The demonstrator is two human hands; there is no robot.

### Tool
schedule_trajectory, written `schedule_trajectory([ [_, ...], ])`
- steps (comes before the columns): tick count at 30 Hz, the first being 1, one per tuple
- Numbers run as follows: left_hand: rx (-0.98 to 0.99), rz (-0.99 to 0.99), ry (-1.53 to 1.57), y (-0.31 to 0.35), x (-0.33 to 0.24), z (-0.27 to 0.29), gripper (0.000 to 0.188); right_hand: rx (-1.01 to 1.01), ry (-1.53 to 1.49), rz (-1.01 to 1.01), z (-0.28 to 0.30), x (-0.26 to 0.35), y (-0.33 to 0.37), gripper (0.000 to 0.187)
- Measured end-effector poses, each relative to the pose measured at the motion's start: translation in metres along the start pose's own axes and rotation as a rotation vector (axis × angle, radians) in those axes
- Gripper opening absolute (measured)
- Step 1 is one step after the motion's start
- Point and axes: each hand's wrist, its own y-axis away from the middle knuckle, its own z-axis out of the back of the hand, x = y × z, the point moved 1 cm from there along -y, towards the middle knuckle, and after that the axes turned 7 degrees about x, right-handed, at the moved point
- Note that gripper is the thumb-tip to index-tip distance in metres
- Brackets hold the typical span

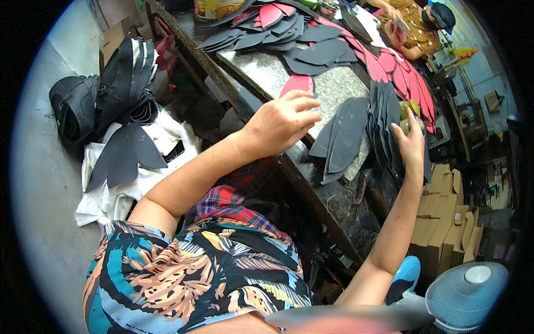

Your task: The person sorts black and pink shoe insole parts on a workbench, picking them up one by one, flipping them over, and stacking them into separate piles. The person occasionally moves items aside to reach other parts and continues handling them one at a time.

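My left hand (282, 121) hovers over the near edge of the stone slab (342, 83), its fingers half curled and apart with nothing visible in them. Just beyond it lies a pink shoe-upper piece (297, 84), partly covered by the hand. A few black cut pieces (344, 136) overlap on the slab between my hands. At the right, my right hand (411, 143) has thumb and index finger spread beside a stack of black cut pieces (384, 125). A small yellowish container (410, 107) stands behind its fingertips; whether they touch is unclear.
More black pieces (325, 53) and a row of pink pieces (395, 72) cover the table's far side. Black bundles (125, 83) and white cloth (103, 206) lie left. Cardboard boxes (439, 222) and a fan (467, 295) stand right. Another person (414, 25) works across the table.
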Motion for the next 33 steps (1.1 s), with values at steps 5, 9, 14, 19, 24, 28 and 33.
schedule_trajectory([
  [5, 0.054, 0.107, -0.155, -0.048, 0.059, -0.017, 0.043, -0.205, -0.013, 0.407, 0.001, 0.078, 0.037, 0.046],
  [9, 0.221, 0.260, -0.340, -0.095, 0.101, -0.037, 0.059, -0.204, 0.134, 0.562, -0.014, 0.110, 0.066, 0.041],
  [14, 0.617, 0.380, -0.374, -0.131, 0.127, -0.048, 0.040, -0.232, 0.051, 0.528, -0.023, 0.105, 0.077, 0.041],
  [19, 0.630, 0.110, -0.521, -0.139, 0.120, -0.058, 0.018, -0.279, 0.035, 0.528, -0.019, 0.094, 0.079, 0.035],
  [24, 0.405, 0.097, -0.525, -0.157, 0.107, -0.024, 0.014, -0.228, -0.186, 0.437, -0.019, 0.089, 0.082, 0.030],
  [28, 0.207, -0.112, -0.514, -0.151, 0.057, 0.003, 0.017, 0.131, -1.145, 0.100, -0.036, 0.093, 0.087, 0.051],
  [33, 0.197, -0.207, -0.398, -0.078, -0.057, -0.012, 0.030, 0.244, -1.813, -0.100, -0.052, 0.101, 0.095, 0.074],
])
